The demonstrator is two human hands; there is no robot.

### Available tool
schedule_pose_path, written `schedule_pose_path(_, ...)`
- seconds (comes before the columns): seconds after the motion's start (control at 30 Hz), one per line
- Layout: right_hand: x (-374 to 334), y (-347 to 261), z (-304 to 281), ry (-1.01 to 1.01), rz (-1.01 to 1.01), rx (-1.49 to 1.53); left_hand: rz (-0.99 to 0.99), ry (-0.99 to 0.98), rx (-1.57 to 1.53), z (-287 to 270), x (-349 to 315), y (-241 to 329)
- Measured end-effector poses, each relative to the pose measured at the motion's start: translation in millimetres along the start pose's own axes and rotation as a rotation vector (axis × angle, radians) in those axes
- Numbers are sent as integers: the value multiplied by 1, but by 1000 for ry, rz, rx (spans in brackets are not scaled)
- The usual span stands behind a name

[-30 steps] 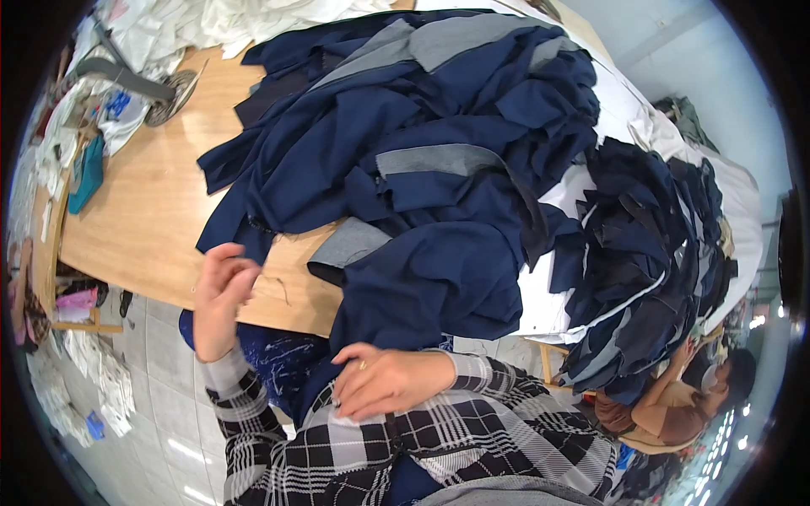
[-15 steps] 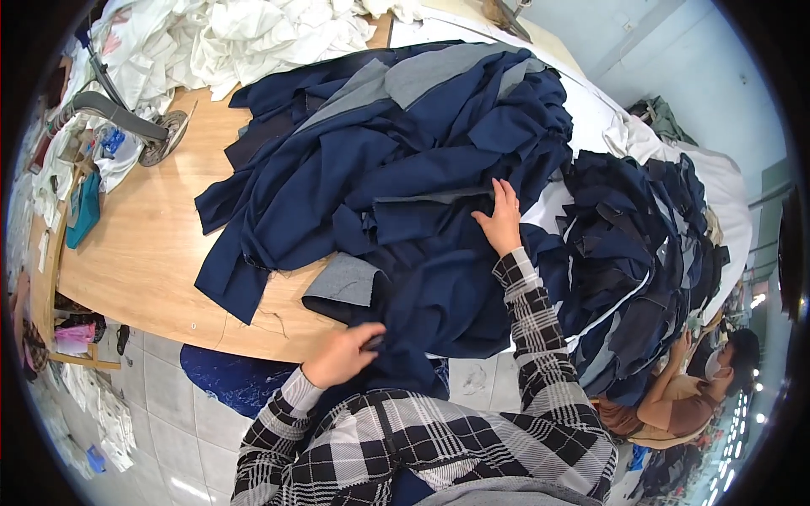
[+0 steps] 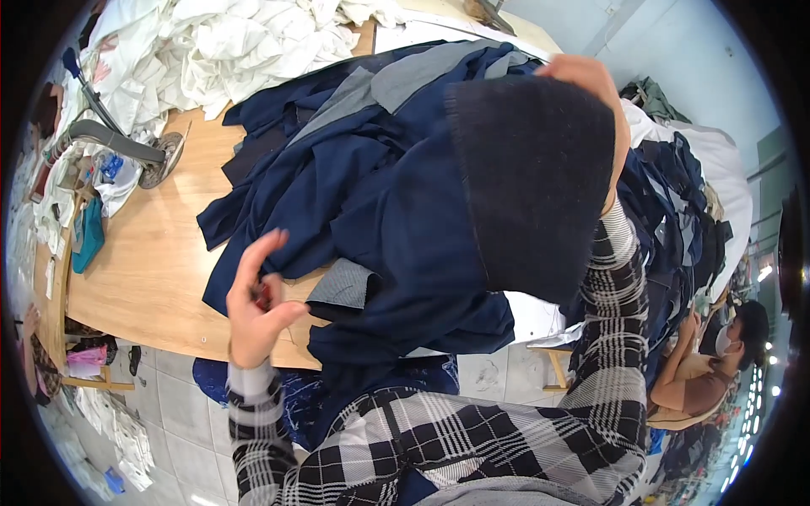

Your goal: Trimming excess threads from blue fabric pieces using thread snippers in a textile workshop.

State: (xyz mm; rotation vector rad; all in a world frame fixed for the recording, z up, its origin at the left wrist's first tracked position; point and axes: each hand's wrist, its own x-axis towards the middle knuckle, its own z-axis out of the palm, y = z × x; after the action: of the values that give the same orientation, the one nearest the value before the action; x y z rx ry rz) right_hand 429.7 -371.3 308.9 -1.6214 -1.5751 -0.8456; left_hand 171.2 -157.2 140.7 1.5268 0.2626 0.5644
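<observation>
My right hand (image 3: 597, 97) is closed on the upper edge of a trouser-leg-like navy fabric piece (image 3: 540, 185), raised off the pile with its dark side and frayed edge showing. Its fingertips are partly hidden behind the cloth. Over the near left of the pile, my left hand (image 3: 253, 308) is raised, thumb and forefinger apart. Its other fingers curl around a small red and dark thing (image 3: 264, 295), mostly hidden in the palm. Below the lifted piece lies the navy fabric pile (image 3: 337, 173), with a grey patch (image 3: 342, 285) near my left hand.
White cloth (image 3: 253, 42) is heaped along the far left of the wooden table (image 3: 126, 270). A lamp-like grey arm (image 3: 118, 135) stands at left. More dark scraps (image 3: 675, 219) are piled at right, where a seated person (image 3: 709, 363) works.
My right hand has taken hold of a fabric piece and lifted it up and to the right. My left hand has moved up and left, its thumb and forefinger spreading.
</observation>
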Motion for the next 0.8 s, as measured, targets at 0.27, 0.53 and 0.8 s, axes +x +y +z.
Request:
schedule_pose_path(0.27,95,0,-25,39,-126,-101,126,-172,6,78,42,38)
schedule_pose_path(0.53,145,-4,-42,-30,-292,-331,528,589,202,-10,85,84)
schedule_pose_path(0.8,180,-94,6,-518,169,289,695,445,249,41,55,114)
